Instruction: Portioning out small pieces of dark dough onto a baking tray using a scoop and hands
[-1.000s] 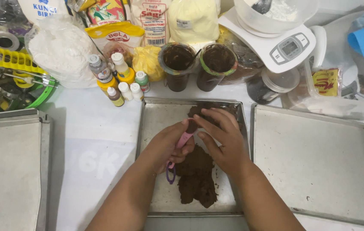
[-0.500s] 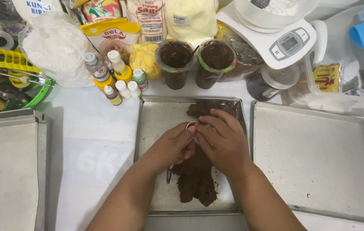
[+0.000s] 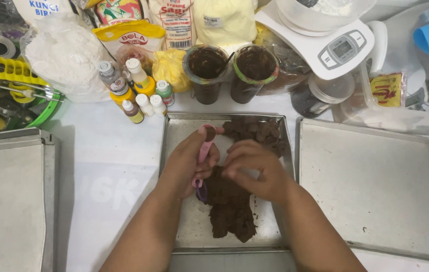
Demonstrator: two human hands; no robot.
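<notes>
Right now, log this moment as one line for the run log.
left hand: holds pink measuring spoon filled with brown dough | right hand: over dough mass | middle tray: dough pieces at far right corner

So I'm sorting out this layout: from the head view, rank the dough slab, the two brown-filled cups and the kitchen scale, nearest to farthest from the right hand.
1. Dough slab, just under the right hand.
2. Brown-filled cups, behind the tray.
3. Kitchen scale, back right.

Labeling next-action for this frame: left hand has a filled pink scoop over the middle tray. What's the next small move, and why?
Probably tip the dough out of the pink scoop onto the pile of shaped pieces at the tray's far end. The left hand holds the scoop's filled bowl raised toward that pile, and the right hand rests over the dough slab.
</notes>
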